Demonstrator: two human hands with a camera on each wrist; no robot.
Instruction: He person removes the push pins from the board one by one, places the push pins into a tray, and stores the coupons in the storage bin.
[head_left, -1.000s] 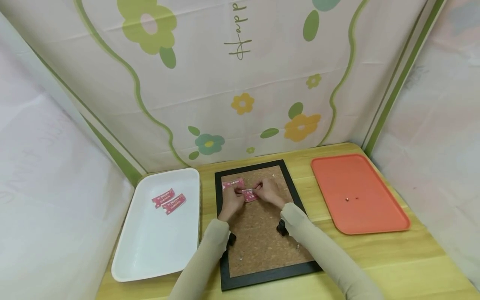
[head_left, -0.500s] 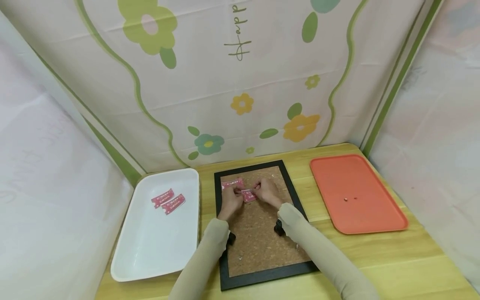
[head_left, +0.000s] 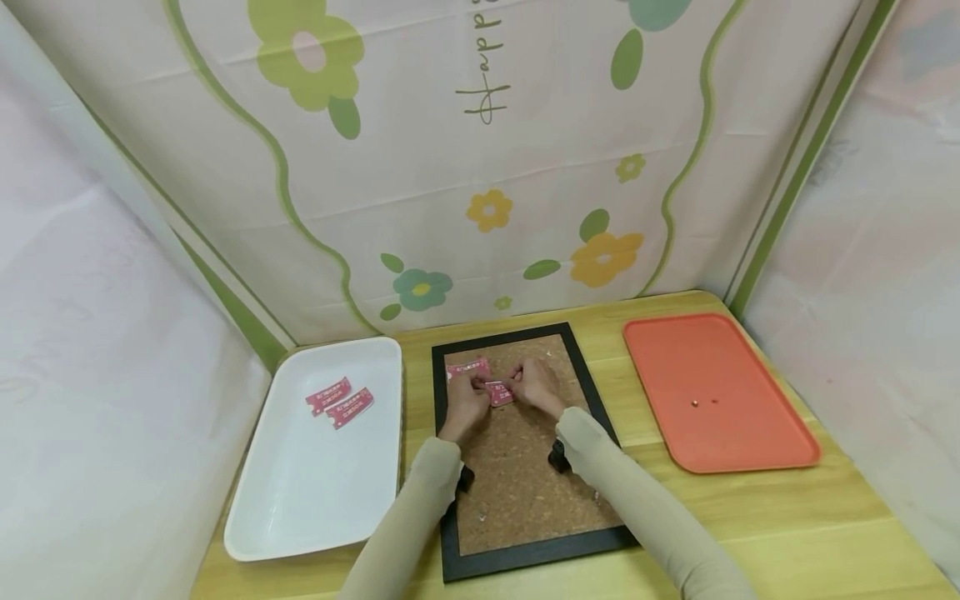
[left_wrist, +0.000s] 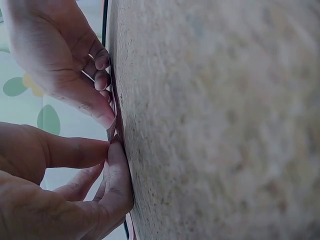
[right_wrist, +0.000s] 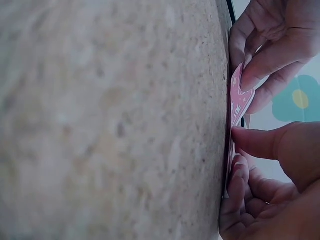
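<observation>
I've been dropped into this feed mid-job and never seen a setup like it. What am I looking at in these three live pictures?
No machine here: these are a person's bare hands, the left hand and right hand. The wide picture comes from a camera worn on the head, looking forward and down. The other two come from a camera on each wrist, seeing the cork board close up and nearly edge-on.

The board lies on a wooden table. Between the hands, pinched by both, is a pink card; another card is on the board's far left part. To the left, a white tray bears two more pink cards. To the right, an orange-red tray bears small bits, too tiny to identify.
</observation>
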